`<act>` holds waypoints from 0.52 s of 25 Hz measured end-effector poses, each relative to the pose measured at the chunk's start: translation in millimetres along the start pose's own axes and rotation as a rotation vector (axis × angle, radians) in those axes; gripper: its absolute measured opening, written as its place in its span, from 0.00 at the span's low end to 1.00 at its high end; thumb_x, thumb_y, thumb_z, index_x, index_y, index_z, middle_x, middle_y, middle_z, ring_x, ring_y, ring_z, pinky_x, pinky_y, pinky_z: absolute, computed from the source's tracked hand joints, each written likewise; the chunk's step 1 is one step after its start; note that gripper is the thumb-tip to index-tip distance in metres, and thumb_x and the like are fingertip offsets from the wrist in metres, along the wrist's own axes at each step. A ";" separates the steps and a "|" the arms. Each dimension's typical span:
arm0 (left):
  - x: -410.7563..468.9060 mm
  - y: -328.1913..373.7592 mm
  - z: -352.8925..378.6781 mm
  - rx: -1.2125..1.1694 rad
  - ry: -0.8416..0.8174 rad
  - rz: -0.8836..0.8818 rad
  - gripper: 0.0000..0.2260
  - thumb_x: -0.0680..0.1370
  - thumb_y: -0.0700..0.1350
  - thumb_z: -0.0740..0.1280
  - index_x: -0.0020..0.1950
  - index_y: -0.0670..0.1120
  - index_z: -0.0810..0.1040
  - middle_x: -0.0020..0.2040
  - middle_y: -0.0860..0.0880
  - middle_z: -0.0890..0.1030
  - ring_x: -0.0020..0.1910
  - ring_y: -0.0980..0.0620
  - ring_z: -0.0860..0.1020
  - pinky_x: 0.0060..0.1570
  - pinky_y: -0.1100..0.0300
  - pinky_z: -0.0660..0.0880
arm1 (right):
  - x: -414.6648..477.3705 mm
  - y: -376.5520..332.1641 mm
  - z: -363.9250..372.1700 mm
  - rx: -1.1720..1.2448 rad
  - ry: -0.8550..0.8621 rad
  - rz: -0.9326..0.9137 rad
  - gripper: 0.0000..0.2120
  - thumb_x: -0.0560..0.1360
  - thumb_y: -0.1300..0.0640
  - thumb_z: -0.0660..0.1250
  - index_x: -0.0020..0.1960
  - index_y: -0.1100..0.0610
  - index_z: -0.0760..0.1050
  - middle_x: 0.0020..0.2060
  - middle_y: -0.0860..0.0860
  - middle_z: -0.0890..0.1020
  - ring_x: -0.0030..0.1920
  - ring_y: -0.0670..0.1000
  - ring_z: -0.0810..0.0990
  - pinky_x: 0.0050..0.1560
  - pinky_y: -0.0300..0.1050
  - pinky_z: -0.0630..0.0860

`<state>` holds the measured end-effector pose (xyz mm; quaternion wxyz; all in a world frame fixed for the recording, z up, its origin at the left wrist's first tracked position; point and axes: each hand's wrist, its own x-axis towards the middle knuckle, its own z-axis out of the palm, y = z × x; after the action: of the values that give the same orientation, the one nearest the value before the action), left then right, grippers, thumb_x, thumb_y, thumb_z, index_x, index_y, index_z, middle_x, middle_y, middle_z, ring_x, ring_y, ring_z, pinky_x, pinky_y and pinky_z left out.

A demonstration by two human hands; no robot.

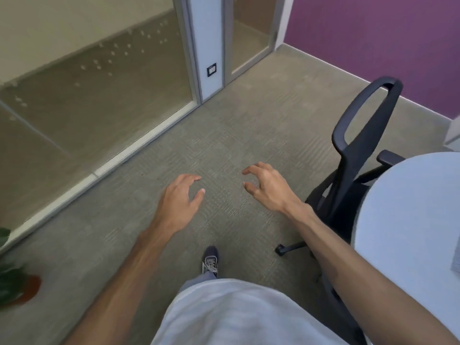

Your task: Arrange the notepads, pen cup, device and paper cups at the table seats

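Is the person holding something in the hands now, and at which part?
Nothing is held. The left hand and right hand hang empty above the carpet, fingers loosely curled.

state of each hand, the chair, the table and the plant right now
left hand: holds nothing, fingers loosely curled
right hand: holds nothing, fingers loosely curled
chair: upright, pushed in at the table
table: grey item cut off at right edge
plant: on the floor, blurred

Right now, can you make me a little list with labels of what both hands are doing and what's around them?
left hand: empty, fingers loosely curled
right hand: empty, fingers loosely curled
black office chair: right of the hands, beside the table
round white table: far right
green plant in orange pot: bottom left corner
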<state>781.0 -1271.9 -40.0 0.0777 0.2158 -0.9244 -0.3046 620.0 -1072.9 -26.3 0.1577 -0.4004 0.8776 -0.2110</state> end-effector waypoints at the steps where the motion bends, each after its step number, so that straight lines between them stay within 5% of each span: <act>1: 22.2 -7.5 -7.4 -0.001 -0.018 0.023 0.15 0.79 0.47 0.67 0.65 0.45 0.77 0.64 0.47 0.77 0.63 0.47 0.76 0.63 0.56 0.68 | 17.7 -4.0 -1.1 0.002 -0.004 0.013 0.18 0.79 0.53 0.66 0.67 0.57 0.74 0.65 0.56 0.77 0.68 0.57 0.72 0.67 0.54 0.70; 13: 296.7 -20.9 -11.3 -0.004 -0.133 0.196 0.14 0.79 0.48 0.67 0.64 0.47 0.78 0.61 0.49 0.80 0.58 0.47 0.79 0.60 0.55 0.71 | 221.5 49.5 -43.6 0.058 0.111 0.238 0.21 0.79 0.51 0.66 0.70 0.55 0.71 0.67 0.55 0.74 0.69 0.57 0.70 0.66 0.54 0.69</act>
<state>525.9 -1425.4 -39.8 0.0461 0.1036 -0.9437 -0.3109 429.6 -1203.5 -37.2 0.1444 -0.2764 0.9198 -0.2381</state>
